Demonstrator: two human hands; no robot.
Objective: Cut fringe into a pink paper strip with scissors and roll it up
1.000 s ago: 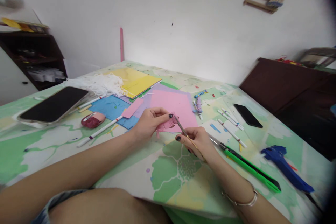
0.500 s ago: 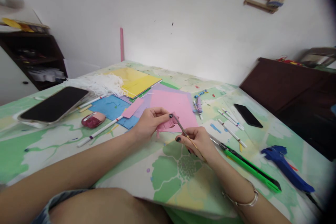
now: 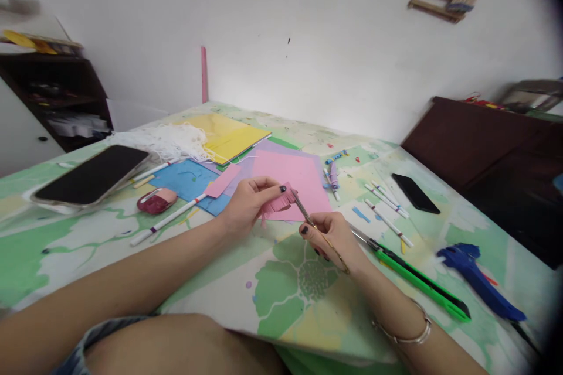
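Observation:
Between the thumb and fingers of my left hand (image 3: 250, 202) is a strip of pink paper (image 3: 277, 202), its lower edge cut into a fringe. My right hand (image 3: 329, 237) is closed around the gold handles of a pair of scissors (image 3: 303, 210). The scissor blades point up and left, at the right end of the strip. Beneath the strip lies a large sheet of pink paper (image 3: 290, 167) on top of a purple sheet. A smaller pink paper piece (image 3: 223, 180) rests left of it, near a blue sheet (image 3: 187, 179).
A green utility knife (image 3: 422, 281) and a blue glue gun (image 3: 479, 284) lie at the right. Near them are a black phone (image 3: 416, 193) and several white sticks (image 3: 389, 222). To the left are another phone (image 3: 94, 176), a maroon case (image 3: 157, 200) and white string (image 3: 167, 139).
My left hand has shifted slightly left with the fringed strip, which has turned a little. My right hand has moved slightly right with the scissors.

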